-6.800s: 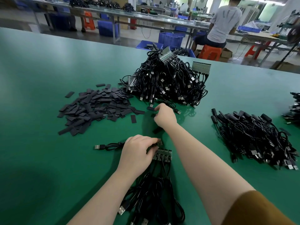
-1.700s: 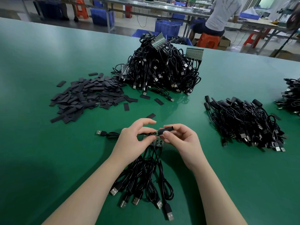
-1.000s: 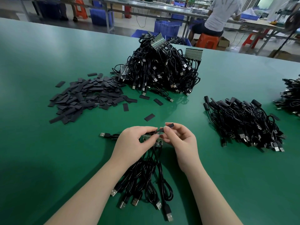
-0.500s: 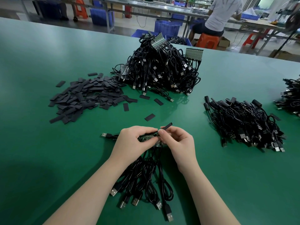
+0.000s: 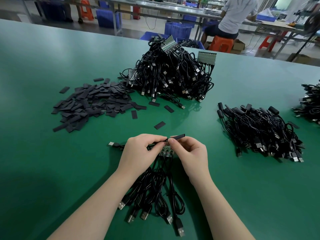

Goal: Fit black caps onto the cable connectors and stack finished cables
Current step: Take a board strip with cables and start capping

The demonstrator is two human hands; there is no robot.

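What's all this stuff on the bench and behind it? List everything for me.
Table: one, green, fills the view.
Flat caps: a heap plus a few strays, dark grey-black, far left.
Uncapped cable pile: one tall tangle, black, far centre.
Finished cables: one low stack, black, right.
Another cable heap: black, right edge, cut off.
Cable bundle: several, black with silver plugs, near centre under the hands.
Crates: several, blue, on the floor behind.
Stools: orange, background.
Seated person: one, white shirt, background.
Left hand: pinches a cable end.
Right hand: pinches a black cap.
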